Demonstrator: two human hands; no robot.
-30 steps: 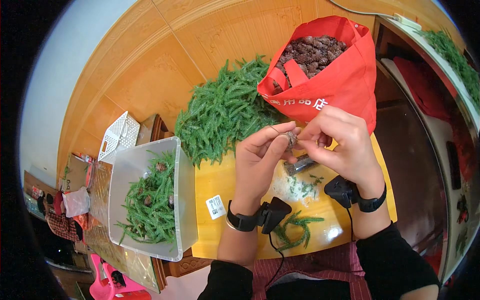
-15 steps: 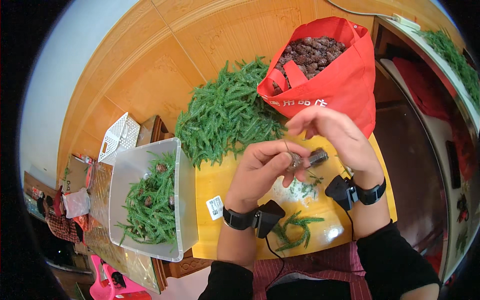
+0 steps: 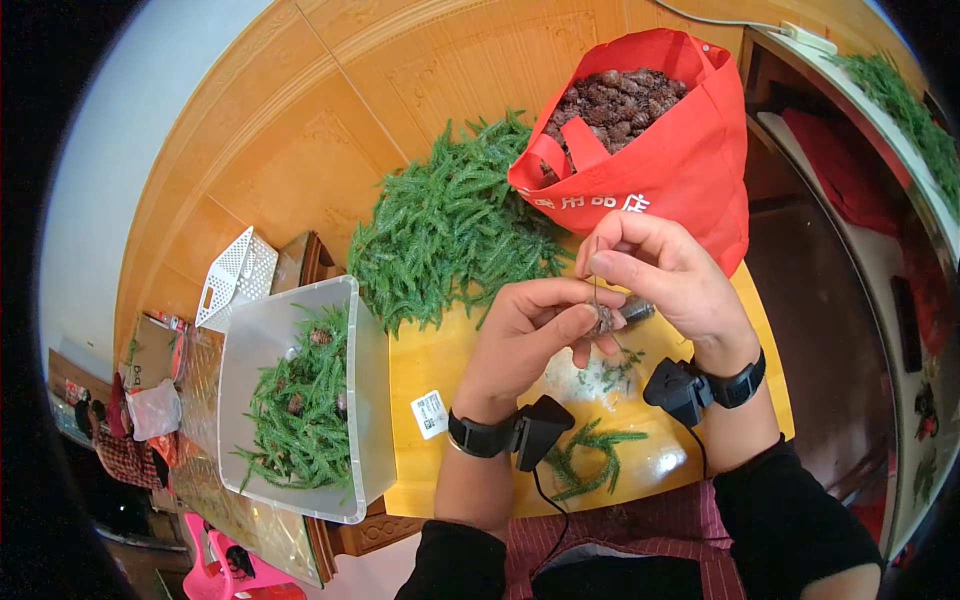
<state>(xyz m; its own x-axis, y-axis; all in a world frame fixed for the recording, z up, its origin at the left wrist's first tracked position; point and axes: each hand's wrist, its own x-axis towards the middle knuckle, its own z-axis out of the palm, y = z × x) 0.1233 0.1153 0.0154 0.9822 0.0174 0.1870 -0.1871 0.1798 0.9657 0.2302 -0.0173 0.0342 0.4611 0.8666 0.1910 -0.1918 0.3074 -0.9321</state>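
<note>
Progress, L to R. Done side, my read: clear plastic bin (image 3: pixel 369 420) well left of the fingers, conifer sprigs (image 3: pixel 300 440) in it with cones showing among them. Left, just past the fingers: big sprig heap (image 3: pixel 450 220) on the yellow worktop (image 3: pixel 410 370), no cones visible in it, so probably unworked stock.

In hand: left hand (image 3: pixel 530 325) pinches one pine cone (image 3: pixel 603 322) between thumb and fingers. Thin wire (image 3: pixel 596 288) rises from the cone; right hand (image 3: pixel 665 280) has thumb and forefinger pressed together on its upper part, as far as it shows. Cone looks mid-wiring. Nearer the person, below the fingers: one sprig bent into a ring (image 3: pixel 590 462), no cone on it; looks unfinished.

Left to do, likely plenty: red tote bag (image 3: pixel 690 170) beyond the fingers, to the right, is well filled with cones (image 3: pixel 625 108).

Counts, L to R: bin 1; cones visible in bin 3, more could be hidden; sprigs in bin and heap too tangled to count; white label (image 3: pixel 430 415) 1, left of the fingers; held cone 1; ring 1; dark bundle (image 3: pixel 639 309) 1, just right of the cone, contents unclear; tote 1; cones in it too many to count.
</note>
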